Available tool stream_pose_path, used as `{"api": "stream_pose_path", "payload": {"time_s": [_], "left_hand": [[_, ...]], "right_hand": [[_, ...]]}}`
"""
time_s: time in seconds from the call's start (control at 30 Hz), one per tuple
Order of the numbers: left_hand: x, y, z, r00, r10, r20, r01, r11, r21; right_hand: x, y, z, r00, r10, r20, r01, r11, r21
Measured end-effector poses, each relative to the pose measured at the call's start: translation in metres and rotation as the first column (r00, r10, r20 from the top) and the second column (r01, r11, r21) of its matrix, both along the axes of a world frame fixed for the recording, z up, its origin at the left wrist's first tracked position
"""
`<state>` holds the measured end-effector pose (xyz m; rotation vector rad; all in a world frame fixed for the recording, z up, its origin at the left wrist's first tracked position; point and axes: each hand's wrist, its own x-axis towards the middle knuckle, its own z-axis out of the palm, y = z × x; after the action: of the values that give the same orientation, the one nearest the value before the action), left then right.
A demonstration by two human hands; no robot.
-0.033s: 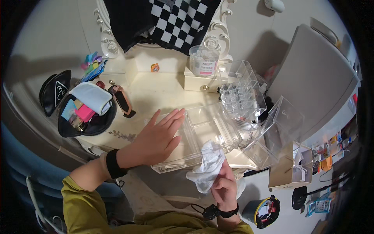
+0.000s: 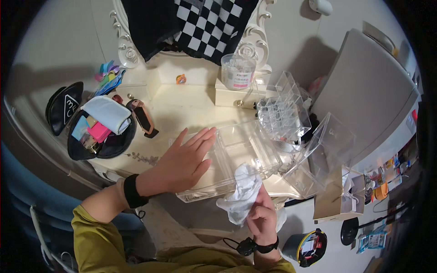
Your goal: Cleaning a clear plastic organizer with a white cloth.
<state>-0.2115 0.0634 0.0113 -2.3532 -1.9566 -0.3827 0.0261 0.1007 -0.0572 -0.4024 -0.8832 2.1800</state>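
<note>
A clear plastic organizer tray (image 2: pixel 241 139) with divided compartments lies on the cream dressing table (image 2: pixel 182 107), its near edge jutting past the table's front. My left hand (image 2: pixel 186 161) is spread flat over the tray's left part, fingers stretched out, holding nothing. At the tray's near right corner, a crumpled white cloth (image 2: pixel 243 193) is gripped in my right hand (image 2: pixel 263 216). The cloth's top touches the tray's front edge, and its lower part hangs down. Part of the tray's left side is hidden under my left hand.
A black makeup pouch (image 2: pixel 102 150) full of items stands at left, beside a rose-gold device (image 2: pixel 143 118). Clear divided holders (image 2: pixel 282 113) and a clear box (image 2: pixel 330 141) stand at right. A tub (image 2: pixel 238 73) sits on the small drawer (image 2: pixel 227 96). Below right are a carton (image 2: pixel 337 200) and a bin (image 2: pixel 296 248).
</note>
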Motion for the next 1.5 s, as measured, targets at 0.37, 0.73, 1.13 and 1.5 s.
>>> {"api": "stream_pose_path", "payload": {"time_s": [0.37,0.73,1.13,1.5], "left_hand": [[-0.001,0.001,-0.002,0.999,-0.026,0.024,0.027,0.999,-0.027],[-0.002,0.001,-0.009,0.984,0.009,-0.180,0.015,0.991,0.132],[-0.001,-0.002,-0.019,0.997,0.072,-0.023,-0.068,0.989,0.132],[0.002,0.007,-0.027,0.988,0.152,0.025,-0.154,0.981,0.116]], "right_hand": [[-0.035,0.047,-0.011,0.988,0.150,-0.027,-0.149,0.988,0.041],[-0.043,0.018,-0.004,0.999,-0.020,-0.026,0.023,0.995,0.100],[-0.006,0.015,-0.018,0.990,-0.129,-0.055,0.121,0.983,-0.137],[-0.072,0.060,-0.002,0.996,0.057,0.067,-0.061,0.997,0.053]]}}
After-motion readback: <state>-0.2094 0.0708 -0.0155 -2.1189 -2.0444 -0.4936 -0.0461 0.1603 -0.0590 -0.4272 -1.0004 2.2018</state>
